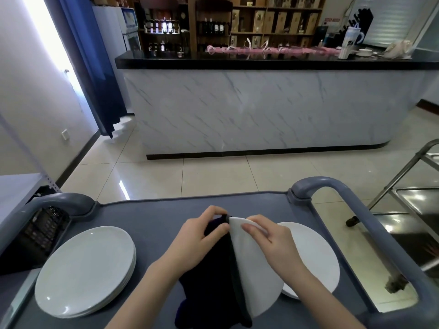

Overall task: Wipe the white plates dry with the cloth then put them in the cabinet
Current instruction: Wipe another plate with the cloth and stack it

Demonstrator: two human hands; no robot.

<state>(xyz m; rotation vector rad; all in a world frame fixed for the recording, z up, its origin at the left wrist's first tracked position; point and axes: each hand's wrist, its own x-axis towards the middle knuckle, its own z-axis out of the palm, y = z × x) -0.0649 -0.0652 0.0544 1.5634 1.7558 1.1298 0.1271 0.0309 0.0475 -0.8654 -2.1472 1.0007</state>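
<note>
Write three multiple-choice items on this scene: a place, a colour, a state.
1. The stack of plates lies: A. on the left of the cart; B. on the floor; C. on the black counter.
2. The cloth is: A. pink; B. dark, near black; C. white.
3. The held plate is: A. flat on the cart; B. broken; C. tilted on edge.
Key: 1 A, beside the left handle. 2 B, dark against the white plate. 3 C, the right hand holds it tilted while the left hand pinches the cloth at its rim.
</note>
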